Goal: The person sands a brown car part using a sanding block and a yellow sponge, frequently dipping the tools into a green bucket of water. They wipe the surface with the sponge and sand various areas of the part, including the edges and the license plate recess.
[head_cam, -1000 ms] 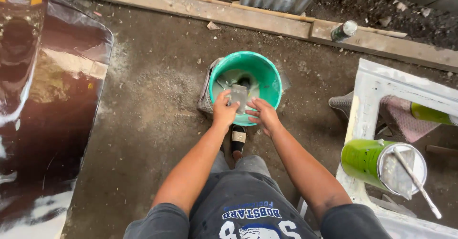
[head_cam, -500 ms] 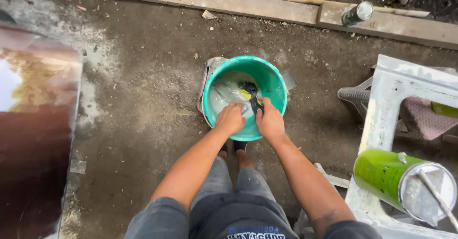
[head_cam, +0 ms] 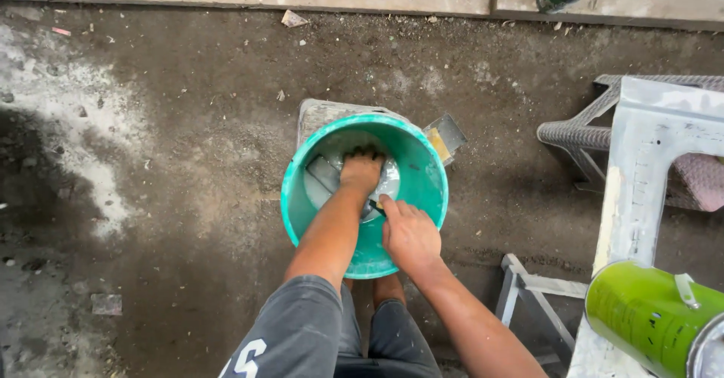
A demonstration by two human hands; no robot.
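The left hand reaches deep into the green bucket, fingers curled down onto a pale flat piece at the bottom; what its grip encloses cannot be told. Just beside it, nearer the person, the right hand rests on the bucket's near wall, fingers closed round a thin dark tool. The bucket stands on the dirt floor.

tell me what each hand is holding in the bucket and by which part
Left hand reaches down into the green bucket; its fingers are hidden, so its hold cannot be told. Right hand pinches a small dark object at its end.
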